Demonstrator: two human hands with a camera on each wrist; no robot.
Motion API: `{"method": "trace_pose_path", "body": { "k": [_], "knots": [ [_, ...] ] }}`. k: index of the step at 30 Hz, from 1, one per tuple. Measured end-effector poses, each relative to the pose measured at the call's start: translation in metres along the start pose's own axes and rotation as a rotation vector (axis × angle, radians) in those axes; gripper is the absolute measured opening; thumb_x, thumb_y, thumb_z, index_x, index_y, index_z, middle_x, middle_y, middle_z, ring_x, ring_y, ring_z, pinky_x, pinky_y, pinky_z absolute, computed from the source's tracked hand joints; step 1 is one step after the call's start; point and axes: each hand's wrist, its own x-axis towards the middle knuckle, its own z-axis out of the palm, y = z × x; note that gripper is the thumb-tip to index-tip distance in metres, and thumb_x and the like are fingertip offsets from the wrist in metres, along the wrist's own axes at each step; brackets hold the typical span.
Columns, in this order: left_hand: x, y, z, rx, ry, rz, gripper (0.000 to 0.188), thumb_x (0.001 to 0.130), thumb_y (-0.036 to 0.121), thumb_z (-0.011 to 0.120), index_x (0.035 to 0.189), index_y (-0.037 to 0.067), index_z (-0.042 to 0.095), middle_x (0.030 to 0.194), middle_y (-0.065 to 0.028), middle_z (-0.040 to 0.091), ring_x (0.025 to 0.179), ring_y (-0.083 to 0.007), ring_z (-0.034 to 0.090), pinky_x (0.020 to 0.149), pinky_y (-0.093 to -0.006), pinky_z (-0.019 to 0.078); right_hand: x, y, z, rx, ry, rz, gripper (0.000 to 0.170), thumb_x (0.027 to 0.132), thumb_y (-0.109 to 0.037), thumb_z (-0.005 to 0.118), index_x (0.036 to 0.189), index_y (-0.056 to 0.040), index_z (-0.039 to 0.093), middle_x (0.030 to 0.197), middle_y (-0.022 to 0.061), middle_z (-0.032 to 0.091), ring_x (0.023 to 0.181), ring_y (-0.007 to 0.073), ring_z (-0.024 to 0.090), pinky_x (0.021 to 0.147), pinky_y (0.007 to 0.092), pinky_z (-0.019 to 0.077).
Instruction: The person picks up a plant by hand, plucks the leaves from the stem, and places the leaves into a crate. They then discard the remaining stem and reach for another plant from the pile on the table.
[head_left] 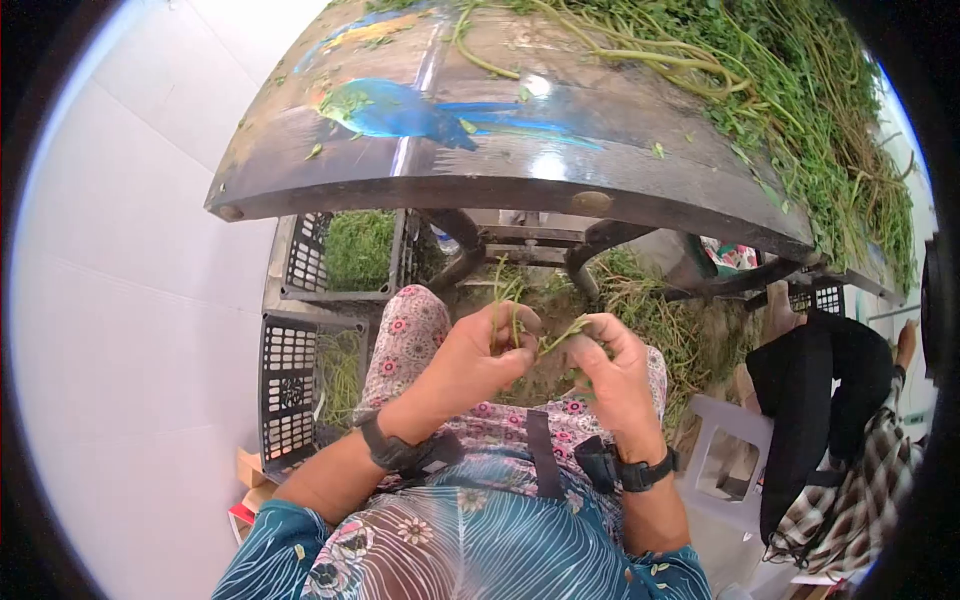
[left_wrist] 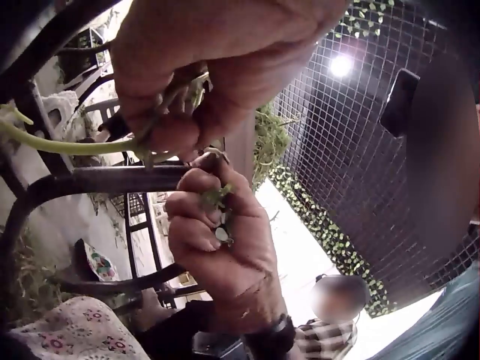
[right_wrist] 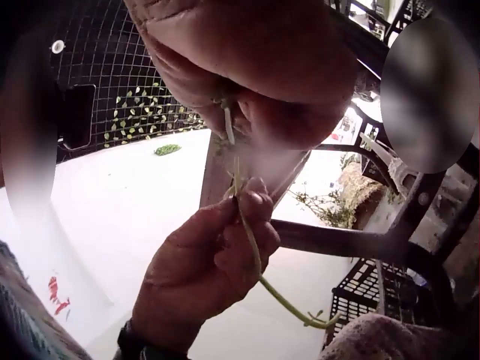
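Observation:
Over the lap, my left hand (head_left: 497, 342) pinches thin green stems (head_left: 499, 290) that stick up past the fingers. In the left wrist view one pale green stem (left_wrist: 75, 145) runs out sideways from its fingertips. Close beside it, my right hand (head_left: 615, 368) holds a short leafy sprig (head_left: 565, 335) between thumb and fingers. Its curled fingers also enclose cut stem pieces (left_wrist: 222, 234) in the left wrist view. In the right wrist view the long stem (right_wrist: 281, 300) hangs in a curve below the left hand, and the two hands' fingertips nearly meet.
A painted table (head_left: 400, 190) stands ahead, heaped with leafy stems (head_left: 800, 100) on its right. Black crates (head_left: 288, 385) with greens stand at the left. More stems (head_left: 650, 310) litter the floor under the table. At right, a person in black trousers (head_left: 815, 390) sits beside a pale plastic stool (head_left: 725, 425).

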Motion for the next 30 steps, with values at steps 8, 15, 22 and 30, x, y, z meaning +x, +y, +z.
{"method": "trace_pose_path", "body": {
  "k": [8, 15, 22, 30],
  "knots": [
    [-0.002, -0.012, 0.003, 0.545, 0.144, 0.344, 0.032, 0.075, 0.003, 0.056, 0.106, 0.005, 0.049, 0.083, -0.0180, 0.057, 0.074, -0.0354, 0.057, 0.063, -0.0388, 0.0453, -0.015, -0.025, -0.001, -0.488, 0.068, -0.270, 0.020, 0.078, -0.009, 0.058, 0.096, -0.0009, 0.061, 0.081, 0.0099, 0.064, 0.072, 0.0136, 0.060, 0.065, 0.0261, 0.0465],
    [-0.008, -0.007, 0.011, 0.670, 0.143, 0.483, 0.037, 0.072, 0.002, 0.059, 0.108, 0.001, 0.051, 0.090, -0.0172, 0.058, 0.082, -0.0335, 0.057, 0.070, -0.0367, 0.0472, -0.011, -0.008, 0.010, -0.741, -0.079, -0.304, 0.024, 0.075, -0.012, 0.058, 0.097, -0.0041, 0.060, 0.080, 0.0200, 0.061, 0.073, 0.0359, 0.059, 0.061, 0.0380, 0.0471],
    [0.000, -0.016, 0.011, 0.723, 0.142, 0.600, 0.035, 0.074, 0.002, 0.057, 0.108, 0.001, 0.051, 0.090, -0.0158, 0.058, 0.077, -0.0315, 0.057, 0.068, -0.0349, 0.0471, -0.005, 0.017, 0.012, -0.697, 0.079, -0.366, 0.016, 0.077, -0.012, 0.055, 0.090, -0.0051, 0.058, 0.071, 0.0118, 0.060, 0.062, 0.0251, 0.059, 0.054, 0.0346, 0.0453],
    [0.004, -0.002, -0.027, -0.394, 0.000, -0.052, 0.024, 0.082, 0.004, 0.053, 0.106, 0.003, 0.053, 0.083, 0.0003, 0.055, 0.066, -0.0050, 0.048, 0.053, -0.0202, 0.0381, 0.015, 0.013, -0.062, 0.965, -0.043, -0.021, 0.019, 0.082, -0.010, 0.052, 0.101, -0.0073, 0.048, 0.078, 0.0018, 0.047, 0.056, 0.0098, 0.040, 0.041, 0.0173, 0.0340]
  ]
}}
